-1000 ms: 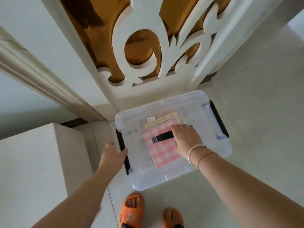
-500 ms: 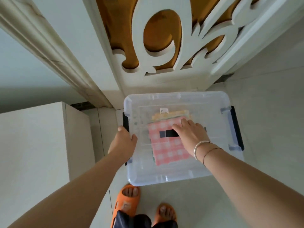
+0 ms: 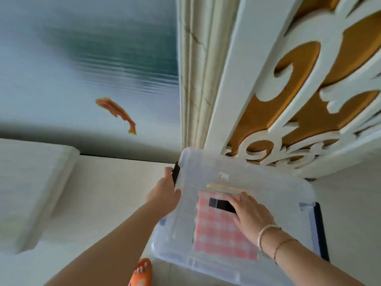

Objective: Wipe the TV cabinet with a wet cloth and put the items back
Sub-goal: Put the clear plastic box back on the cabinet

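Observation:
A clear plastic storage box (image 3: 257, 178) with black side latches is off the floor, tilted, at the right end of the cream TV cabinet (image 3: 107, 195). A pink checked item shows through the lid. My left hand (image 3: 166, 193) grips the box's left end at the black latch (image 3: 175, 174), thumb on the lid. On top of the lid, the fingers of my right hand (image 3: 250, 213) curl over the black handle (image 3: 223, 205). The box's underside is hidden.
A raised white block (image 3: 31, 182) sits on the cabinet at the left. Behind it is a blue wall picture with an orange fish (image 3: 117, 112). A carved white and gold screen (image 3: 299, 89) and a moulded frame (image 3: 195, 79) stand close behind the box. One orange slipper (image 3: 142, 273) shows below.
The box has come up off the floor and toward the cabinet, carried in both hands. My left hand closed on the left latch. The view swung up and to the left.

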`<state>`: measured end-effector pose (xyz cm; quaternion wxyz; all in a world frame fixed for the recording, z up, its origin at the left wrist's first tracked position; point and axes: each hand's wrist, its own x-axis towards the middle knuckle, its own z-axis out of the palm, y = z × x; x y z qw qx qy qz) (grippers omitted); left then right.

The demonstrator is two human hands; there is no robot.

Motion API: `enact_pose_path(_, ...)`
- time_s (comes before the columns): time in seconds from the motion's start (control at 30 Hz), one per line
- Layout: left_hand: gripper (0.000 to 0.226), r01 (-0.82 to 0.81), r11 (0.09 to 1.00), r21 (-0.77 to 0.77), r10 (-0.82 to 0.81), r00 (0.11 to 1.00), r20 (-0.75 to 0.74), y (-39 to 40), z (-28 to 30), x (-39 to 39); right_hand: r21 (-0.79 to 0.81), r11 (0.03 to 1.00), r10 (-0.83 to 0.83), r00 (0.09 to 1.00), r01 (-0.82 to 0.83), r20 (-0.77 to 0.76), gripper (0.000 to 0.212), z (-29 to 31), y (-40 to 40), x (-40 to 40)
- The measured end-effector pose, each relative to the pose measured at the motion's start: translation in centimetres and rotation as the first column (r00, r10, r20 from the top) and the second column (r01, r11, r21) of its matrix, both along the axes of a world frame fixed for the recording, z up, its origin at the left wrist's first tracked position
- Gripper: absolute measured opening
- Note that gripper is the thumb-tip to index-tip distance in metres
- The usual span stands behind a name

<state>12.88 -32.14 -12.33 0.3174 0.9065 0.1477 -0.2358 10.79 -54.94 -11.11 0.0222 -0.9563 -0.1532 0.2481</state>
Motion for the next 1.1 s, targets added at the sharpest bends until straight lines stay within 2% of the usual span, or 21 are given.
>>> enact_pose_path(0.17, 0.054, -0.102, 0.993, 0.057, 0.099, 0.994, 0.051, 11.0, 2.1, -1.1, 0.022, 0.994, 0.103, 0.995, -0.103, -0.006, 0.041, 2.1, 10.8, 1.3)
enact_pose_path(0.4, 0.053, -0.238, 0.967, 0.093, 0.228, 0.968, 0.103, 25.7, 0.2, -2.5, 0.023, 0.982, 0.187, 0.982, -0.187, -0.015, 0.045, -0.5, 26.4, 2.1)
enact_pose_path(0.5, 0.052, -0.247, 0.951, 0.186, 0.234, 0.968, 0.093, 30.3, -1.1, -3.3, 0.021, 0.978, 0.206, 0.979, -0.205, -0.011, 0.047, -1.7, 31.5, 2.1)
enact_pose_path(0.8, 0.049, -0.209, 0.9, 0.382, 0.167, 0.976, 0.14, 34.9, -2.1, -4.2, 0.038, 0.982, 0.187, 0.982, -0.188, 0.016, 0.043, -2.0, 37.1, 1.6)
enact_pose_path(1.1, 0.042, -0.226, 0.893, 0.389, 0.185, 0.973, 0.14, 38.1, -1.4, -3.4, 0.082, 0.975, 0.2, 0.974, -0.209, 0.105, 0.03, -2.3, 40.4, 2.4)
